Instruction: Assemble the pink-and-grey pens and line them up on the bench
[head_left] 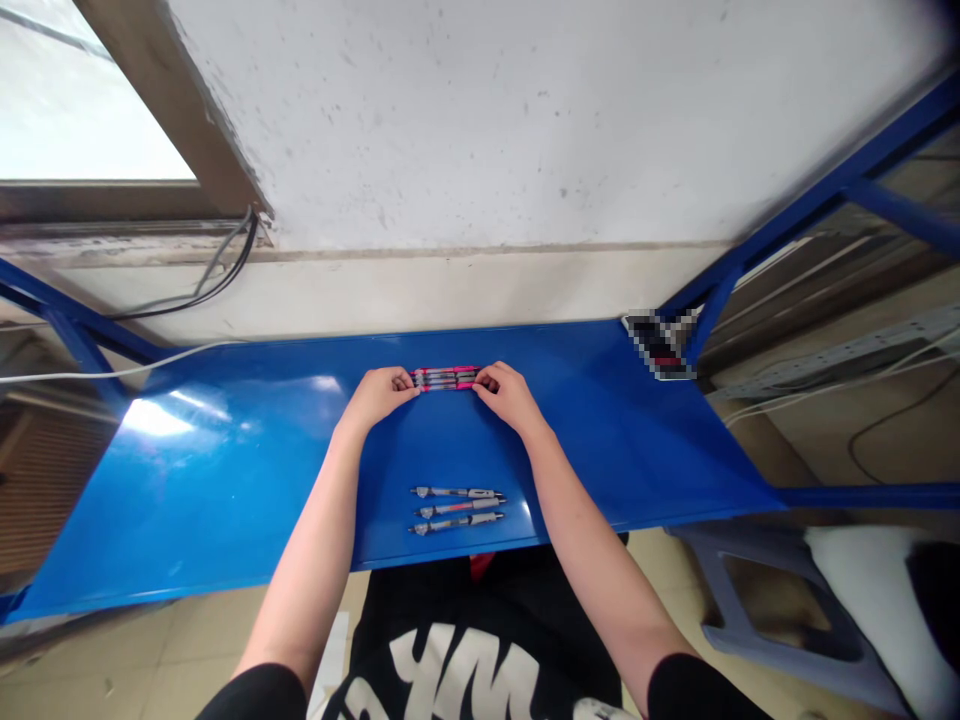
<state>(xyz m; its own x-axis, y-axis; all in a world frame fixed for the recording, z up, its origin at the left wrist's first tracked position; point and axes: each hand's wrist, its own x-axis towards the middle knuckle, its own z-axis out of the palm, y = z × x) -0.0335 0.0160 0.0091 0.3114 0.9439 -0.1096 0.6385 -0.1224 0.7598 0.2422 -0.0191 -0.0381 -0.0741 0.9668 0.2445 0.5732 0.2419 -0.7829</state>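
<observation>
A tight row of several pens (pixel 448 379), some pink and some grey, lies sideways toward the back of the blue table (pixel 285 510). My left hand (pixel 379 396) is closed at the left ends of this row, thumb and fingertips pinching them. At the right ends my right hand (pixel 511 395) has its fingers bent in the same way, hiding the tips. Closer to my body lie three grey click pens, roughly parallel and a little apart: a rear pen (pixel 459 492), a middle pen (pixel 463 508) and a front pen (pixel 457 523).
A pixelated item (pixel 660 345) sits at the table's back right corner. Blue metal frame bars (pixel 720 310) rise at both sides. A white cable (pixel 180 355) crosses the back left corner. Behind is a wall (pixel 480 140); a grey stool (pixel 780 600) stands at the right.
</observation>
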